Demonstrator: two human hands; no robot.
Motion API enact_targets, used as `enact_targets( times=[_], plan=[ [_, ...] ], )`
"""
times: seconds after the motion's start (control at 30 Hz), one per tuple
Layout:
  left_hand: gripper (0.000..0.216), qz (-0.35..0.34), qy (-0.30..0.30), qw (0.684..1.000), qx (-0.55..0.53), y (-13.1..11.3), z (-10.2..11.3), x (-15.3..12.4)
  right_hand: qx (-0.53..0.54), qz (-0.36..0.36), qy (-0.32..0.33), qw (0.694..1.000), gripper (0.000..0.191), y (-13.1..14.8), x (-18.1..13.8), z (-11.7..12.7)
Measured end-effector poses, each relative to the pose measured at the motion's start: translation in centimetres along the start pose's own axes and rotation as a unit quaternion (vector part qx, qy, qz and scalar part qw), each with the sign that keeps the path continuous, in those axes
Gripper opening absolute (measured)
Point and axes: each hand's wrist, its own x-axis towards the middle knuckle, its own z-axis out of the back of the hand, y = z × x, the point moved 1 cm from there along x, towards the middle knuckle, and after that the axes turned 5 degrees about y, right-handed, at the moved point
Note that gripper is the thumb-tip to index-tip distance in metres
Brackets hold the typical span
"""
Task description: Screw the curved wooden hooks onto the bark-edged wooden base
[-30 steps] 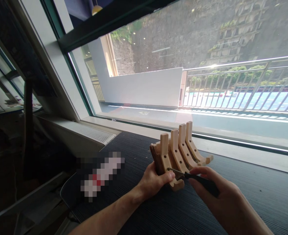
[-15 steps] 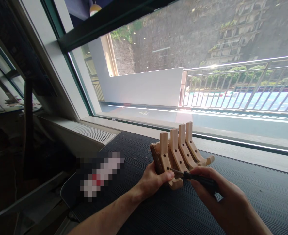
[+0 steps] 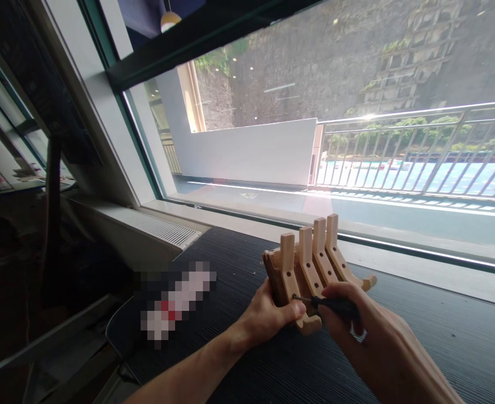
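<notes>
A wooden hook rack [image 3: 287, 264] tilts above the dark table, with several pale curved hooks screwed to a brown, bark-edged board. My left hand [image 3: 268, 314] grips its left end, thumb pressed over the lower part of the nearest hook. In my right hand [image 3: 357, 320] is a screwdriver [image 3: 335, 306] with a black handle, held between thumb and fingers. Its thin shaft points left, and the tip meets the lower screw hole of that nearest hook. Dark holes or screw heads dot the other hooks; which of the two I cannot tell.
The black ribbed table [image 3: 420, 314] runs up to the window sill [image 3: 239, 219]. A pixelated white and red item [image 3: 180, 303] lies on its left side. A vented ledge [image 3: 146, 221] stands beyond the table's left edge. Behind the glass are a railing and a rock wall.
The rack and both hands sit slightly lower and further right in view, as the camera shifts a little. My right hand has turned around the screwdriver handle; its tip stays at the same hole.
</notes>
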Motion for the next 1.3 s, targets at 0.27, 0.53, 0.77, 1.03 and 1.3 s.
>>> enact_targets(
  times=[0.27, 0.53, 0.77, 1.03, 1.3],
  plan=[
    [0.048, 0.056, -0.010, 0.983, 0.174, -0.8, 2.0, 0.1, -0.059, -0.014, 0.082, 0.995, 0.006, 2.0, 6.6, 0.0],
    [0.030, -0.039, -0.091, 0.930, 0.355, -4.8, 4.3, 1.1, -0.054, 0.010, 0.113, 0.992, 0.002, 2.2, 9.0, -1.7],
    [0.018, -0.047, 0.044, 0.953, 0.295, -4.5, 3.0, 3.8, -0.042, 0.005, 0.076, 0.996, 0.018, 1.0, 10.9, -3.0],
    [0.020, -0.055, 0.042, 0.981, 0.181, -3.1, 1.0, 1.8, -0.034, 0.032, 0.129, 0.991, 0.007, -0.4, 9.6, -1.8],
    [0.021, -0.127, 0.033, 0.967, 0.220, -3.3, 1.5, 1.5, -0.031, 0.027, 0.181, 0.983, 0.009, 0.9, 8.5, -0.3]
  ],
)
